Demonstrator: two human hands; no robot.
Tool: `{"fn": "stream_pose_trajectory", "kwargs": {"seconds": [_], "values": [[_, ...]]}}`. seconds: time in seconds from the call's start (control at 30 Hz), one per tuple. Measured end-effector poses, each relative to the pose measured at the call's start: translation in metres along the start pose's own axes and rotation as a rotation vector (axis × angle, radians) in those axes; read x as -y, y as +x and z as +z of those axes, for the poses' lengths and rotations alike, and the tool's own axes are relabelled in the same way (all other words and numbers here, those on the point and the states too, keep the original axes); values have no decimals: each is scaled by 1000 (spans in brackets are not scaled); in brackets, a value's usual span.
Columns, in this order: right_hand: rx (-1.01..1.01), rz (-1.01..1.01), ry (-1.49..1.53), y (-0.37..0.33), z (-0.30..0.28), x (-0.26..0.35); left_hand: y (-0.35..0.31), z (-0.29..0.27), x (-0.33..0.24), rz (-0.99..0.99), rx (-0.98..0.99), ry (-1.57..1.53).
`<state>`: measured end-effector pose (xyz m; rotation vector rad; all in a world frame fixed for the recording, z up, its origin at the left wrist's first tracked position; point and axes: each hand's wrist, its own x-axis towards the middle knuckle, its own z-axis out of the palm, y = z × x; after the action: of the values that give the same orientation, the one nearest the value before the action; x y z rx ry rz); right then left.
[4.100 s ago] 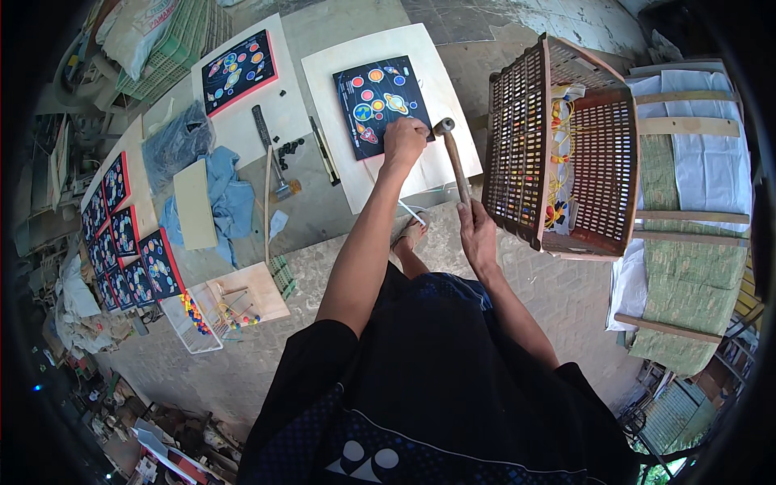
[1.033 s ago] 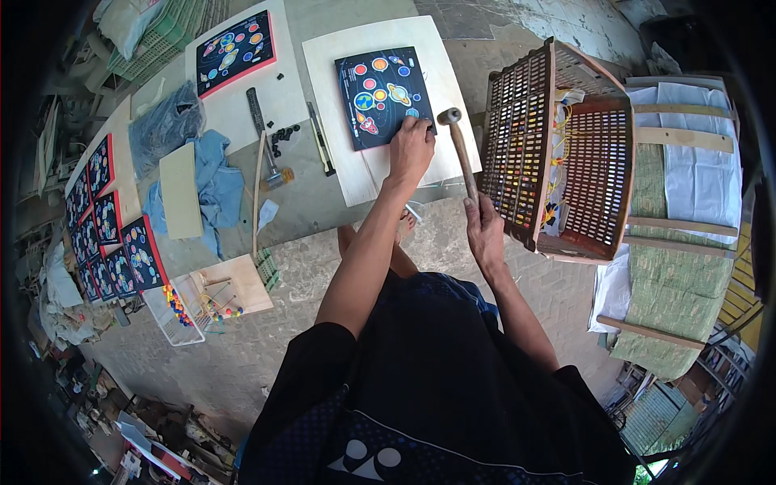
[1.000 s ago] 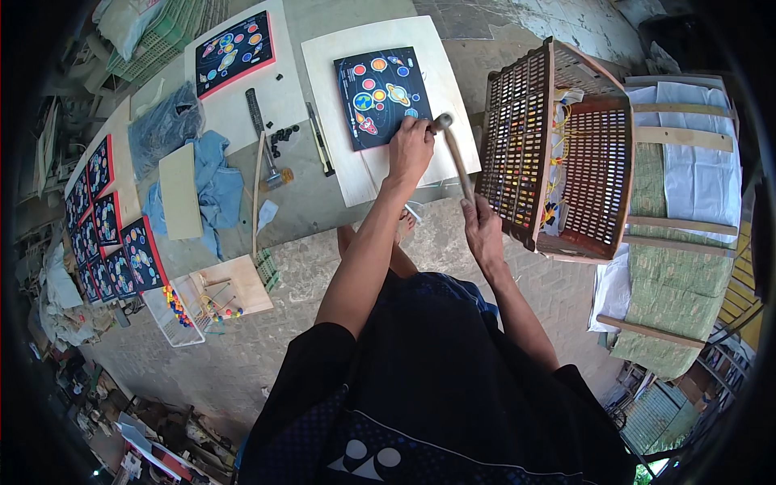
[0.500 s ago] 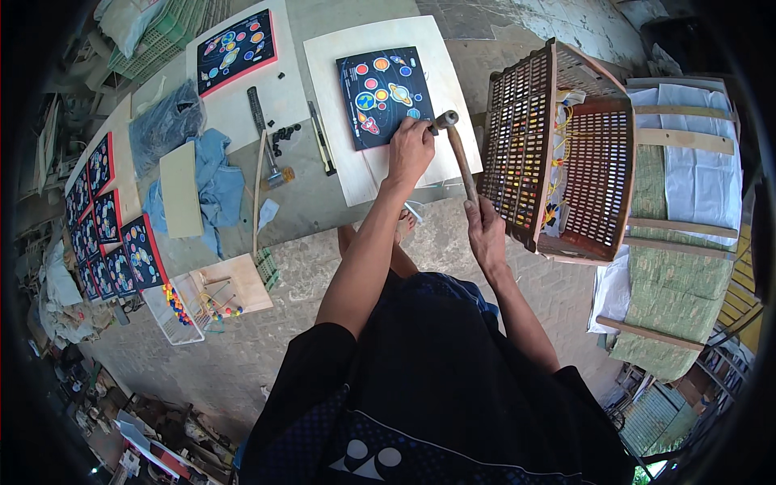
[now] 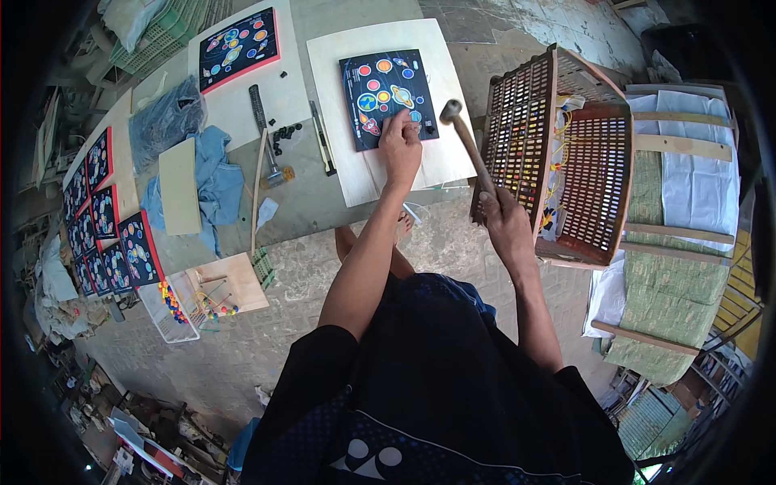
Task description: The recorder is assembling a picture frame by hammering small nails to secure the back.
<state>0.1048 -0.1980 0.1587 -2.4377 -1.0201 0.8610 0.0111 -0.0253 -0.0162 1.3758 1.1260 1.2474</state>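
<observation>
My right hand is wrapped round the wooden handle of a hammer. The hammer's metal head is raised off to the right of a dark board with a colourful planet print. That board lies on a larger pale wooden sheet on the table. My left hand rests on the board's lower part, fingers laid on the print and nothing visible in them. A small black piece sits at the board's lower right corner, just beside these fingers.
A brown plastic crate holding small colourful parts stands at the right. Left of the sheet lie a cutter knife, loose black pieces, a brush and blue cloth. More printed boards lie at the far left.
My left hand has left the board's lower right corner and moved left onto the print, uncovering the black piece. The hammer has swung up and right, away from the corner.
</observation>
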Motion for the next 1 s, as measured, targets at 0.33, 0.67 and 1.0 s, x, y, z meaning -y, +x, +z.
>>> {"fn": "stream_pose_trajectory", "kwargs": {"seconds": [0.33,0.67,1.0], "values": [[19,2,2,-2,0,2,2,-6,-2,89,81,117],[-12,-9,225,-4,12,-16,-12,-7,-2,371,280,410],[40,111,227,-14,35,-44,-11,-4,2,491,213,422]]}}
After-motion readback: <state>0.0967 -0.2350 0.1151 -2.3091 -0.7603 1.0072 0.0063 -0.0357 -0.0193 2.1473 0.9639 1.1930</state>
